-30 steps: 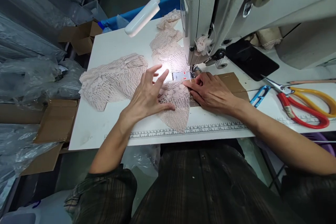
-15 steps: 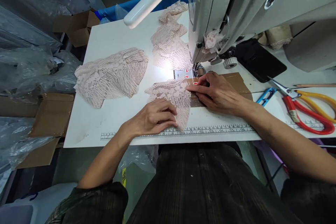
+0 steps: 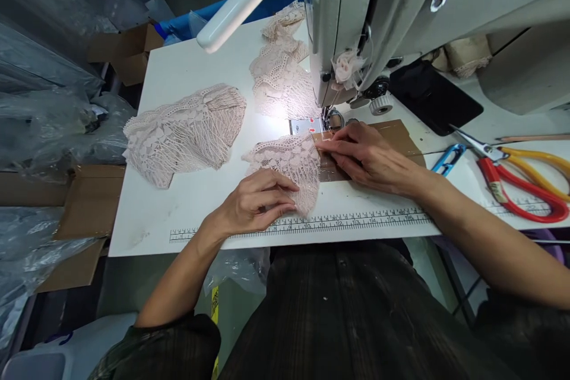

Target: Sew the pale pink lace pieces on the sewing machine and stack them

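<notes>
A small pale pink lace piece (image 3: 287, 151) lies flat on the white table just in front of the sewing machine's presser foot (image 3: 328, 119). My left hand (image 3: 258, 199) rests over its lower left part, fingers bent loosely and a gap showing above the thumb. At the lace's right edge, my right hand (image 3: 363, 154) pinches the corner between thumb and fingertips, close to the needle. Under that hand lies a brown taped card (image 3: 396, 136). Behind the foot, a longer crumpled lace strip (image 3: 282, 80) trails away to the back.
A folded lace bundle (image 3: 187, 130) lies to the left. Over the table hangs a white lamp (image 3: 229, 12). On the right are a black phone (image 3: 434, 95), blue thread snips (image 3: 449, 159) and red-and-yellow scissors (image 3: 494, 178). A printed ruler (image 3: 356, 222) runs along the front edge.
The whole view has shifted slightly, moving the machine and lamp a little left in the picture. Both hands keep nearly the same place on the lace.
</notes>
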### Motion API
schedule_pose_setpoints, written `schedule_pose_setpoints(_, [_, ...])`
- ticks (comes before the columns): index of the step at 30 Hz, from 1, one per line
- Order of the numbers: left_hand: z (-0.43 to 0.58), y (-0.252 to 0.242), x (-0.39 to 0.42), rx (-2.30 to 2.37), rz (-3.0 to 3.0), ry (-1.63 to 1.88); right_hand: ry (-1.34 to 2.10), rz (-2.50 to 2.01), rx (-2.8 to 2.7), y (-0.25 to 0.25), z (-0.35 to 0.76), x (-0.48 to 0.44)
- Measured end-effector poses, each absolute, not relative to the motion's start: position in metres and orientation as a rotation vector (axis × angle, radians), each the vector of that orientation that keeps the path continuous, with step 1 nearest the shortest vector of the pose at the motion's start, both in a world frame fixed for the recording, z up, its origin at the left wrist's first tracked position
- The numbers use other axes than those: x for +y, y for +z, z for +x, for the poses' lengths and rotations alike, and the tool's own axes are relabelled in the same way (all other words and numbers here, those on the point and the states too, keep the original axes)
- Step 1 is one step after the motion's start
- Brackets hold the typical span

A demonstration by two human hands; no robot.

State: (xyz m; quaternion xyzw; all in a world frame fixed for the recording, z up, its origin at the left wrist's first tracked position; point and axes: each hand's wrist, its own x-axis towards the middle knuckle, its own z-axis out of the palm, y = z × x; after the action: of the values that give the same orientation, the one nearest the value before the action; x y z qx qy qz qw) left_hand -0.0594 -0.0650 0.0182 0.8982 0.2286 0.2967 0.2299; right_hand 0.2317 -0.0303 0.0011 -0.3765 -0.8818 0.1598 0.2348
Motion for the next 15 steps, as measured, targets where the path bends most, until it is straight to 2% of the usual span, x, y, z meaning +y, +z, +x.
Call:
schedule_pose_setpoints(5, [-0.0606, 0.0158, -0.0623, 0.602, 2.415, 0.748, 0.283, -1.030, -2.489, -0.0036, 0.2277, -0.0323])
schedule_pose_setpoints(15, [-0.0594, 0.0144, -0.0630, 0.635, 2.532, 0.844, 0.372, -1.024, -2.476, -0.0044, 0.2324, -0.0332])
